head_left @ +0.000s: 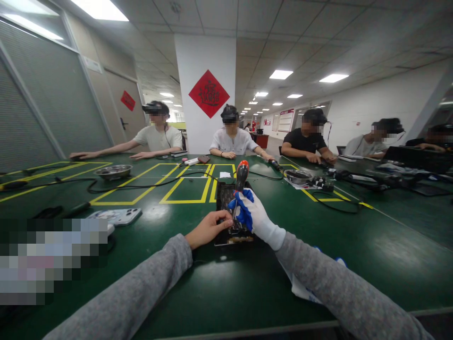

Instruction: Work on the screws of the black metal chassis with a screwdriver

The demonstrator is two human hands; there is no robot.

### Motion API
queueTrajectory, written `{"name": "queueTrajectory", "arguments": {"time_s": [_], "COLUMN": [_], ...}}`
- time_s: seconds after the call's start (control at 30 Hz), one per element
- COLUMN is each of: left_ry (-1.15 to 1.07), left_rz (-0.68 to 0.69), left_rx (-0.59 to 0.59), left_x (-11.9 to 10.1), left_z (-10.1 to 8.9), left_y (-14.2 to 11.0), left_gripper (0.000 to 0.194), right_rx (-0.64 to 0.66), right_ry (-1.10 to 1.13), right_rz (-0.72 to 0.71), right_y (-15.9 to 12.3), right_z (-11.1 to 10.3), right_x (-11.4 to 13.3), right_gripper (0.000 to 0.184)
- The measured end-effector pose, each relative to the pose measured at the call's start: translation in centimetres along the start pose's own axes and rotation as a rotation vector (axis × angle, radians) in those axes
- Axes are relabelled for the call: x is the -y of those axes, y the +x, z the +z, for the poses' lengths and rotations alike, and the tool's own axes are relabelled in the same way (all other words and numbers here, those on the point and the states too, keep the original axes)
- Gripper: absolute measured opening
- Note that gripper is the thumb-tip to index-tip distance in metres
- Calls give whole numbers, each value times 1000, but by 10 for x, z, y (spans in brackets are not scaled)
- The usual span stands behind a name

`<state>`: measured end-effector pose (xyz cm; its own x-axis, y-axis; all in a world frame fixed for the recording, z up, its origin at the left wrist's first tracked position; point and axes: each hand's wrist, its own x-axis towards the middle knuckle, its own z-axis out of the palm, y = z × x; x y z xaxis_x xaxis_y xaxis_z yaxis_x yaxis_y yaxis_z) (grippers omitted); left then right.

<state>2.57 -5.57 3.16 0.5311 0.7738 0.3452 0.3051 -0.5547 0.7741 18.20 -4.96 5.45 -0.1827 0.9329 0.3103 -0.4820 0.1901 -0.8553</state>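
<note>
My right hand (252, 215), in a white glove with blue-coated fingers, is closed around a screwdriver (242, 174) with a black and red handle. The screwdriver stands nearly upright, handle up, over a dark, open rectangular casing (223, 193) with what look like electronic parts inside. Its tip is hard to make out. My bare left hand (209, 228) rests at the casing's left side, its fingers drawn together close to the screwdriver's lower end. Whatever is between those fingertips is too small to see. The casing lies flat on the green table (170, 293).
A white cloth or glove (304, 290) lies under my right forearm. To the left are a phone (130, 216), black cables and a metal bowl (113, 171). Another metal bowl (299, 177) and more cables sit at right. Several people wearing headsets sit across the table.
</note>
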Motion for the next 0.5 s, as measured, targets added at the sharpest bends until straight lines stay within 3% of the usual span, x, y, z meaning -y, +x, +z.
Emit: {"name": "queueTrajectory", "arguments": {"time_s": [0.23, 0.33, 0.43, 0.5], "left_ry": [40, 29, 37, 89], "left_rz": [25, 24, 13, 11], "left_rx": [54, 47, -61, -195], "left_x": [-2, -3, -8, -19], "left_z": [0, 0, 0, 1], "left_y": [-1, -1, 2, 3], "left_gripper": [31, 32, 31, 30], "right_rx": [16, 19, 10, 4], "right_ry": [103, 116, 91, 79], "right_rz": [129, 102, 64, 54], "right_y": [7, 4, 0, 0], "right_z": [-6, -5, -3, -3], "right_x": [-1, 2, 5, 4], "right_gripper": [35, 35, 34, 34]}}
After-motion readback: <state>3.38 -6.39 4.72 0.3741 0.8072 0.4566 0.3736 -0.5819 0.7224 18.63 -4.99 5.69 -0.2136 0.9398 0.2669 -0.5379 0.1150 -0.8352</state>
